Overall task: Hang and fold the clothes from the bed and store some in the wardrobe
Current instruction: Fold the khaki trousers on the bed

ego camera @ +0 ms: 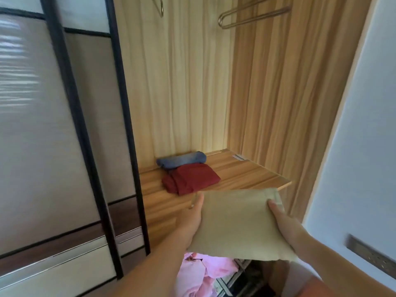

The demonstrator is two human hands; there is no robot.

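I hold a folded beige cloth flat between both hands, just in front of the wooden wardrobe shelf. My left hand grips its left edge with the thumb on top. My right hand grips its right edge the same way. On the shelf lie a folded dark red garment and, behind it, a rolled blue garment against the back wall. The open wardrobe has wood-grain walls.
The sliding wardrobe door with dark frames stands to the left. Metal hangers hang at the top. A white wall with a socket plate is on the right. Pink cloth shows below the shelf.
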